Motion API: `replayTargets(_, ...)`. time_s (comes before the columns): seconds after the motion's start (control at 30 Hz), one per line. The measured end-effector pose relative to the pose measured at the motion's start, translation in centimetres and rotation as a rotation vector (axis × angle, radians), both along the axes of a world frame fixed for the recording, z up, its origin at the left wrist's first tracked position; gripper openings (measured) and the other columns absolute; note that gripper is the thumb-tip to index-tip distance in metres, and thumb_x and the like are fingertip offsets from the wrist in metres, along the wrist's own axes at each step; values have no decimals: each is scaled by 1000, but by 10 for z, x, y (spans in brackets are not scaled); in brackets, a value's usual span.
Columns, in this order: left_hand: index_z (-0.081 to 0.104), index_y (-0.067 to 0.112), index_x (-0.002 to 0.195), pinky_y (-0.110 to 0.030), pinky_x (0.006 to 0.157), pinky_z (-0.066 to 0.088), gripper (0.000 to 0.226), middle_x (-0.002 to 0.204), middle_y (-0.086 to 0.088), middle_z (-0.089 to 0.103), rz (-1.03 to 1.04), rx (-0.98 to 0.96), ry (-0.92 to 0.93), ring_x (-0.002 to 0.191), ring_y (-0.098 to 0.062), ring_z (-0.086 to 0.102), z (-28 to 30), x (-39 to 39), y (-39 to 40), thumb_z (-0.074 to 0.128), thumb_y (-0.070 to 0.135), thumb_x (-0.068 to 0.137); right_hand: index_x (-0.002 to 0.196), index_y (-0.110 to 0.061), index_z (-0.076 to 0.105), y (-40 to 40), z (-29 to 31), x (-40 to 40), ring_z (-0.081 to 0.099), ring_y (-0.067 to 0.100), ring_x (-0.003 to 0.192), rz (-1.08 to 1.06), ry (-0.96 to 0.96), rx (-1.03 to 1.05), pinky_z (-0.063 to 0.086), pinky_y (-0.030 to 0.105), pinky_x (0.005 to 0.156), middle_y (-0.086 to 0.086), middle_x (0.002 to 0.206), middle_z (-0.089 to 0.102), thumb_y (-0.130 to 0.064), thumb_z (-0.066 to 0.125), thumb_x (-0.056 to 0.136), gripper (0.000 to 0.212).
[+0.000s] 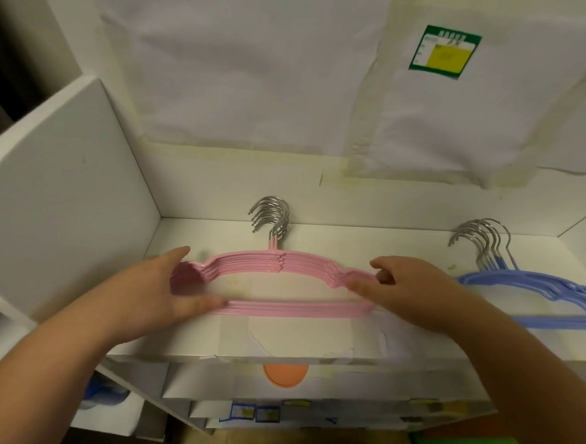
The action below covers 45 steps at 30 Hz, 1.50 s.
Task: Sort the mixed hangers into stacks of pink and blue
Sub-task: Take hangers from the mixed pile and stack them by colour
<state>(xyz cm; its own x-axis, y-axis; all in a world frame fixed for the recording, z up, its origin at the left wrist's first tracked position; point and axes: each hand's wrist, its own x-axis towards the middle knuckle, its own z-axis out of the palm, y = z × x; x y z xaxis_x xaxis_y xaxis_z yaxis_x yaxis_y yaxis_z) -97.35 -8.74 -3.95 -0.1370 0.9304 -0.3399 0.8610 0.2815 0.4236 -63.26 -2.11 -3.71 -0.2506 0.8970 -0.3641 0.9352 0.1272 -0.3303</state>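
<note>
Blue hangers (534, 298) right of pink stack (274, 282), white divider (63, 190) left

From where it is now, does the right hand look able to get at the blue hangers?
Probably yes. The right hand is gripping the pink hangers at their right end, and the blue hangers lie just to its right on the same shelf, with nothing between them. It would need to let go first.

No text can be read anywhere in the view. The green-bordered paper label with a yellow patch (444, 49), stuck on the white sheet covering the wall, carries dark print that is too small and blurred to make out. The small blue-framed stickers (255, 412) on the white drawer fronts below the shelf are likewise illegible.
</note>
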Motion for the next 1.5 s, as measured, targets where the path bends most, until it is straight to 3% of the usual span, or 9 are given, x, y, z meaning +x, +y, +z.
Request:
replayTargets(0.07, 57, 21, 126, -33, 87, 46, 73, 123, -5, 63, 65, 17, 88, 107, -22, 60, 0, -1, 6, 55, 72, 73, 109, -18, 64, 6, -1, -4, 61, 16, 89, -22, -127, 14, 50, 33, 81, 2, 103, 68, -74, 39, 85, 65)
replayTargets(0.13, 64, 18, 87, -31, 69, 49, 33, 85, -4, 69, 43, -9, 235, 78, -21, 64, -1, -5, 19, 52, 49, 82, 80, -20, 59, 13, -2, -10, 54, 12, 70, -20, -228, 26, 42, 27, 63, 0, 78, 61, -57, 51, 86, 39)
replayTargets(0.27, 66, 13, 73, -29, 61, 57, 18, 55, -1, 68, -28, -161, 327, 51, -17, 66, -5, -8, 38, 53, 24, 77, 77, -12, 63, 27, -4, -21, 65, 15, 58, -100, -195, -64, 58, 30, 64, 3, 66, 68, -34, 64, 83, 23)
replayTargets(0.5, 66, 15, 75, -26, 57, 43, 11, 63, 0, 56, -124, -12, 583, 66, -22, 59, -22, -14, 49, 56, 18, 73, 76, -11, 64, 27, -5, -28, 66, 18, 65, -17, -363, 20, 58, 32, 70, 3, 68, 66, -16, 65, 80, 6)
replayTargets(0.83, 66, 16, 80, -26, 61, 44, 13, 69, 1, 56, -139, 8, 609, 71, -22, 59, -29, -12, 50, 54, 15, 76, 66, -10, 56, 30, 1, -37, 62, 18, 53, 10, -368, -43, 57, 28, 60, 4, 60, 62, -12, 61, 84, 19)
replayTargets(1.07, 65, 20, 79, -27, 65, 46, 14, 77, -1, 62, -198, 23, 641, 78, -23, 62, -28, -13, 55, 53, 14, 76, 64, -14, 51, 24, 2, -39, 56, 16, 57, 113, -443, 47, 55, 30, 72, 0, 60, 56, -13, 58, 85, 22)
replayTargets(1.37, 58, 23, 72, -27, 63, 44, 12, 71, 3, 53, -178, 46, 583, 74, -22, 57, -25, -8, 53, 53, 13, 75, 62, -16, 47, 26, 6, -40, 49, 14, 57, 150, -436, 58, 48, 28, 67, -1, 62, 50, -13, 56, 83, 23)
replayTargets(1.43, 65, 23, 82, -29, 70, 50, 15, 80, 3, 62, -161, 34, 493, 78, -21, 59, -21, -12, 49, 53, 17, 76, 63, -20, 43, 26, 8, -37, 48, 16, 63, 160, -435, 69, 43, 28, 69, -4, 66, 47, -23, 56, 84, 25)
replayTargets(1.5, 67, 28, 106, -28, 83, 49, 33, 107, 3, 68, -113, 11, 301, 95, -18, 61, -9, -12, 42, 56, 29, 75, 71, -20, 52, 27, 14, -33, 53, 18, 74, 157, -377, 45, 45, 29, 72, -5, 72, 53, -40, 58, 82, 24)
